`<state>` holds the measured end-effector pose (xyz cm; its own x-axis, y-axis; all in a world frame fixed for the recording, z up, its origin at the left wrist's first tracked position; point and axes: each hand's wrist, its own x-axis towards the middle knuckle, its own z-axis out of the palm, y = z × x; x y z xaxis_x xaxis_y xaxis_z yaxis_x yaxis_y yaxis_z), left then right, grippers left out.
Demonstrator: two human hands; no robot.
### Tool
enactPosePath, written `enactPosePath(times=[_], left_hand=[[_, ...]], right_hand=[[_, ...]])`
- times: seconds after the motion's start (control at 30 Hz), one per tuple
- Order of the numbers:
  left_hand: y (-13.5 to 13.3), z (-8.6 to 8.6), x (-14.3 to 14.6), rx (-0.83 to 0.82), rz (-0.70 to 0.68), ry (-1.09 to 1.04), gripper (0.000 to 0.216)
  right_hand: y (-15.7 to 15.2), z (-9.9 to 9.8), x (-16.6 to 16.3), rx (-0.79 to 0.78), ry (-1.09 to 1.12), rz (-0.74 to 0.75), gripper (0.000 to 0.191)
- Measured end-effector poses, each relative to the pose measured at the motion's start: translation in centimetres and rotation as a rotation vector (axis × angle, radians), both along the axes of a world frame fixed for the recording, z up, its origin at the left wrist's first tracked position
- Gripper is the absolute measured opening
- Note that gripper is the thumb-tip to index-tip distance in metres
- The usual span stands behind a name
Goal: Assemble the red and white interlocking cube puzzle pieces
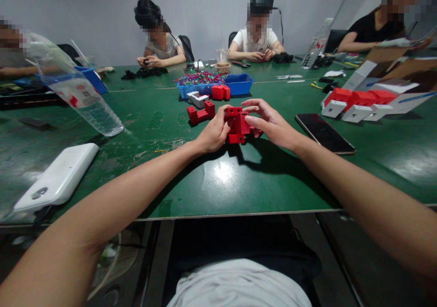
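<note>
Just above the green table, a red plastic block [235, 126] with small holes and a stepped shape is between my two hands. My left hand [215, 132] grips it from the left, thumb and fingers closed on its edge. From the right, my right hand [269, 123] has its thumb and bent fingers on the block's side; part of the grip is hidden. Beyond my left hand lies a U-shaped red plastic bracket [201, 114]. Behind that sit a white plastic bracket [198, 99] and another red block [221, 92].
Blue trays [239, 88], one heaped with coloured wires [201, 78], stand at the back. A phone [326, 134] and red-and-white parts [358, 104] by a carton [409, 79] lie right. Left are a bottle [92, 107] and a white power bank [61, 175]. Several people sit around the table.
</note>
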<state>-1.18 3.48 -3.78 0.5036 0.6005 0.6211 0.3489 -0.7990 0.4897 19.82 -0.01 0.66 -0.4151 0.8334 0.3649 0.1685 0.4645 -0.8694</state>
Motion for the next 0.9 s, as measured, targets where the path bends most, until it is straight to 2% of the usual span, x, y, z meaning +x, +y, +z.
enactPosePath(times=[0.3, 0.43, 0.63, 0.73, 0.9], left_hand=[[0.00, -0.01, -0.08, -0.007, -0.011, 0.005, 0.043], [-0.23, 0.13, 0.04, 0.008, -0.008, 0.013, 0.043], [-0.40, 0.13, 0.15, 0.010, -0.019, 0.019, 0.044], [-0.42, 0.21, 0.11, 0.013, -0.014, 0.034, 0.044], [-0.48, 0.32, 0.08, -0.017, 0.021, 0.060, 0.044]], right_hand=[[0.30, 0.14, 0.36, -0.138, -0.009, 0.154, 0.050], [0.40, -0.11, 0.35, -0.169, -0.004, 0.154, 0.054], [0.30, -0.22, 0.23, -0.136, -0.032, 0.146, 0.055], [0.10, -0.36, 0.23, -0.047, -0.076, 0.106, 0.052], [-0.48, -0.16, 0.47, 0.292, -0.277, -0.065, 0.045]])
